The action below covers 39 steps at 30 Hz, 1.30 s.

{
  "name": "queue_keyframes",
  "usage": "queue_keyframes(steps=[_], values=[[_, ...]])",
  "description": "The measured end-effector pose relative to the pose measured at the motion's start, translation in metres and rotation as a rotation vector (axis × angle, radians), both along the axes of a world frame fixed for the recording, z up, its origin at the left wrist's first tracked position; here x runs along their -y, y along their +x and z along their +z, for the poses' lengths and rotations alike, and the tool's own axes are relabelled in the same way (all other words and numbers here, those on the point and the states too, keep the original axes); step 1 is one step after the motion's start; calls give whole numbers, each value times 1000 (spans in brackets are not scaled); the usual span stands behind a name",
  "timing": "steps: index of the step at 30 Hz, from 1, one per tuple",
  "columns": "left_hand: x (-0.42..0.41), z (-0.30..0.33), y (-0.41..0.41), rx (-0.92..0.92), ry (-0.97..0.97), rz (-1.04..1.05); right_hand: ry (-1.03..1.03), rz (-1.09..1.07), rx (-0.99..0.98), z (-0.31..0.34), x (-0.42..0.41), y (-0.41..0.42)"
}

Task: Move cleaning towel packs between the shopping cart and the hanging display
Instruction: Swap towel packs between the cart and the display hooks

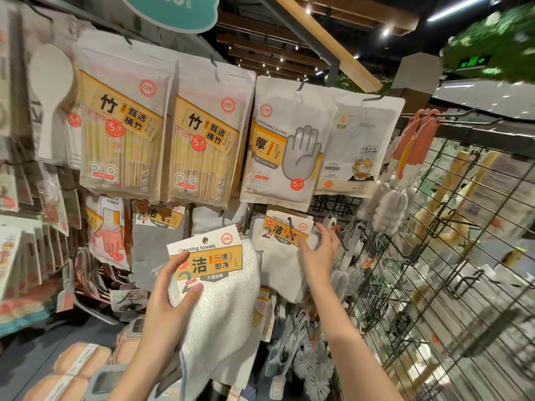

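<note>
Reading from the left, we first meet two tall clear pouches of bamboo sticks (124, 131) hanging from the top row, stiff and glossy with yellow labels. Below them our left hand (170, 296) holds a loose cleaning towel pack (220, 287): thumb across the printed card header, fingers curled against the soft white terry cloth that droops beneath it. The pack's long axis runs top to bottom, card uppermost, tilted a little to the right.

Just to its right the hanging towel pack (285, 250) sits on its hook (291, 224), same orange-and-white card over nubbly white fabric. Our right hand (318, 253) rests on it with fingers spread and fairly straight, pressing the cloth at its right edge, not pinching.

The hook lies up and to the right of the held card, so we judge the left hand must lift the header that way. Above hangs a disposable gloves pouch (278, 146); farther right, a black wire grid (434, 256). No cart is visible.
</note>
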<state>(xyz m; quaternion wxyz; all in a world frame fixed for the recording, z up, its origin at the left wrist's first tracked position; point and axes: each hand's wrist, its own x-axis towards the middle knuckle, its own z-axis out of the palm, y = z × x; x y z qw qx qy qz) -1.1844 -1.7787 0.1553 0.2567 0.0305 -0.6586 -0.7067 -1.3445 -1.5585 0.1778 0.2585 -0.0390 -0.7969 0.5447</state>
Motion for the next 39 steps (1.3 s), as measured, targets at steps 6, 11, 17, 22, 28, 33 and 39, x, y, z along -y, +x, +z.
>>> queue_keyframes(steps=[6,11,17,22,28,33,39], values=[[-10,-1,1,-15,-23,-28,-16,400,14,24,35,64],[-17,-2,2,-33,-22,-27,55,604,73,15,56,96],[-21,0,8,-19,41,-11,-69,535,30,6,66,110],[-22,3,13,0,78,-18,-107,563,40,12,62,108],[-20,-2,17,4,100,-3,21,522,48,11,56,105],[-20,1,20,1,86,-4,-87,576,90,8,54,104],[-3,2,14,-20,120,-47,-298,588,97,13,44,102]])
